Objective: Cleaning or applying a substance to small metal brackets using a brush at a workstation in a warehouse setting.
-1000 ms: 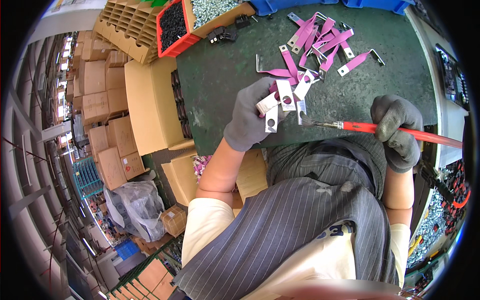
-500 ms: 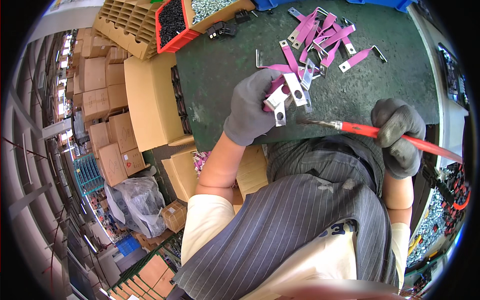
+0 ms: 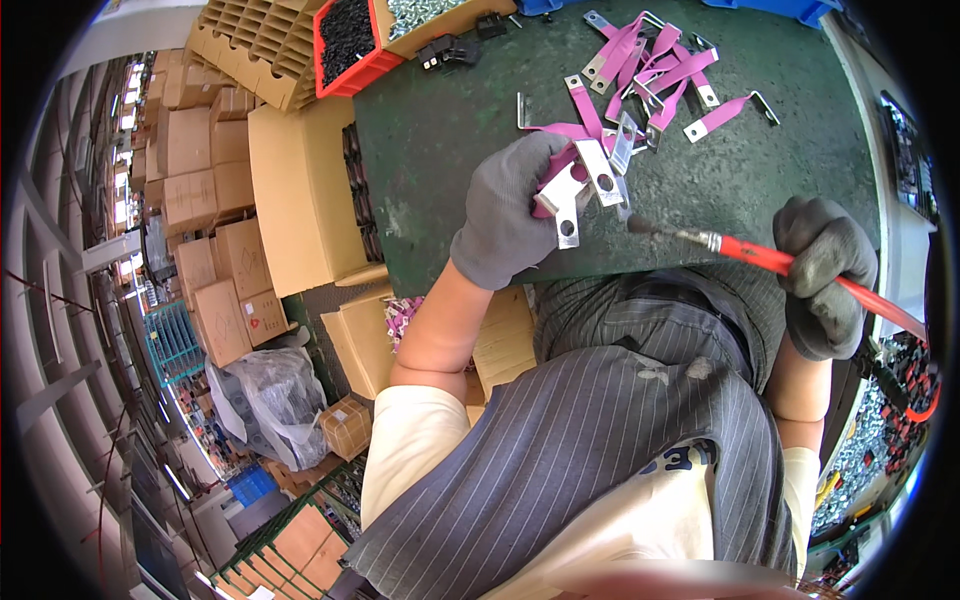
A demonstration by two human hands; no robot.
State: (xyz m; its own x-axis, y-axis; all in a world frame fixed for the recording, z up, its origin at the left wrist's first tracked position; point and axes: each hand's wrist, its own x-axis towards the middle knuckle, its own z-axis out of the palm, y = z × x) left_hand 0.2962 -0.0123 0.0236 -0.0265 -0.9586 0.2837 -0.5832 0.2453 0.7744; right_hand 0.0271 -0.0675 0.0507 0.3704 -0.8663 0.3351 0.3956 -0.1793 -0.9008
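Observation:
My left hand [image 3: 505, 210], in a grey knit glove, is closed round several busbars [image 3: 563, 190], flat silver metal strips with pink sleeves. Their bare ends, each with a hole, stick out to the right of the fingers. A red-handled brush [image 3: 752, 254] is gripped in my gloved right hand [image 3: 826, 278]. Its dark bristles point left, close to the ends of the held strips; whether they touch cannot be told. Beyond my left hand lies a loose pile of pink-sleeved busbars [image 3: 683, 70], some with bent ends.
Everything lies on a dark green worktop [image 3: 430, 130]. A red bin [image 3: 366, 72] of black parts and a carton of screws [image 3: 415, 15] stand at the far left, near small black parts [image 3: 447, 52]. An open cardboard box [image 3: 300, 200] adjoins the left edge.
My right hand has shifted right with the brush, and the bristles have moved right and slightly away from me. My left hand keeps its hold on the busbars, almost still.

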